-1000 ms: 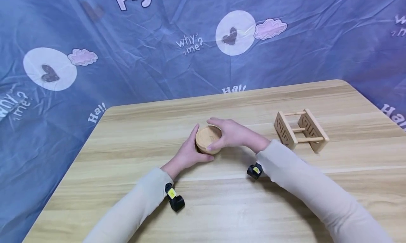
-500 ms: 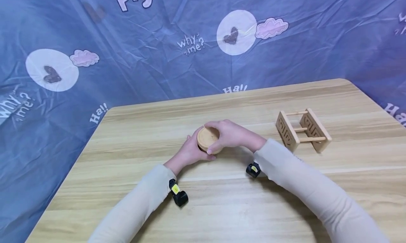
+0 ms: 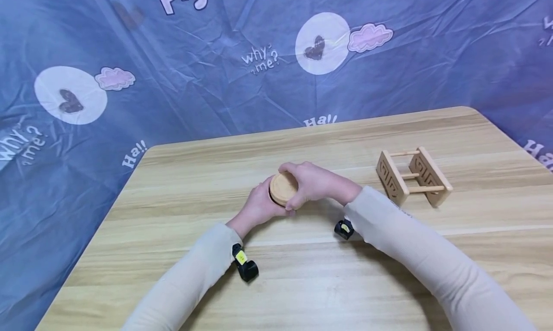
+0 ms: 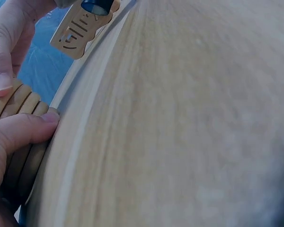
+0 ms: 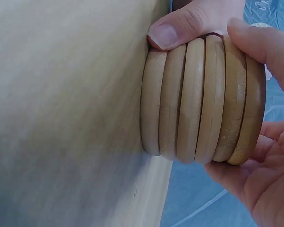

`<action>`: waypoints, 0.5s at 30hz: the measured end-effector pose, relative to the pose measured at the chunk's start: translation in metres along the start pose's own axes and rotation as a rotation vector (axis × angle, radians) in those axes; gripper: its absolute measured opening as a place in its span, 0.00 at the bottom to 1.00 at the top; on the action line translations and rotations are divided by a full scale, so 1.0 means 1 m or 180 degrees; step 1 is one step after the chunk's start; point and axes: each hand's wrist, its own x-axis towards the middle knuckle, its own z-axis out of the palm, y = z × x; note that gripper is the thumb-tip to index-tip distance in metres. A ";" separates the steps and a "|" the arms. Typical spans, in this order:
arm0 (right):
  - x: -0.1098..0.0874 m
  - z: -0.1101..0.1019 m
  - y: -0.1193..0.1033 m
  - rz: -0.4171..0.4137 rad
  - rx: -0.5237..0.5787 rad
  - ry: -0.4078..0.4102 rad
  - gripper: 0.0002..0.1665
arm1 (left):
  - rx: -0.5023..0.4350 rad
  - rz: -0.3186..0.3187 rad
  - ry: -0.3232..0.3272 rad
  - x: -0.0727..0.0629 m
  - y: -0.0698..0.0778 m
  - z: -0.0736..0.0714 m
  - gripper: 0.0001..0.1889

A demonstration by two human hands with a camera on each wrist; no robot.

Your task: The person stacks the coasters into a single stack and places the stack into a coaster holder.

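A stack of several round wooden coasters [image 3: 283,187] stands on the table near its middle, between both hands. My left hand [image 3: 259,204] grips the stack low on its left side; its thumb [image 5: 177,30] lies across the coasters nearest the tabletop. From the right, my right hand [image 3: 318,180] holds the upper coasters, with thumb and fingers on opposite sides of the rim. In the right wrist view the coasters [image 5: 194,104] sit flat against each other, their edges slightly uneven. The fingers behind the stack are partly hidden.
A wooden rack [image 3: 390,178] with two carved side panels and thin crossbars stands on the table [image 3: 302,283] to the right, beyond the right forearm. A blue printed cloth [image 3: 194,81] hangs behind the table's far edge.
My left hand has closed in further around the stack, its fingers now curled behind it. The right hand has shifted slightly left and stays on the top coasters. The rack has not moved.
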 end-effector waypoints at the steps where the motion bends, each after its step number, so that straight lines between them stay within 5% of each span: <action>1: -0.001 0.000 0.000 -0.0029 0.0020 0.0022 0.48 | 0.0035 0.0018 0.0020 0.000 0.000 0.000 0.49; 15: -0.018 0.008 0.014 -0.0203 0.0549 0.0419 0.51 | -0.0212 0.0210 0.0098 -0.003 0.004 0.000 0.46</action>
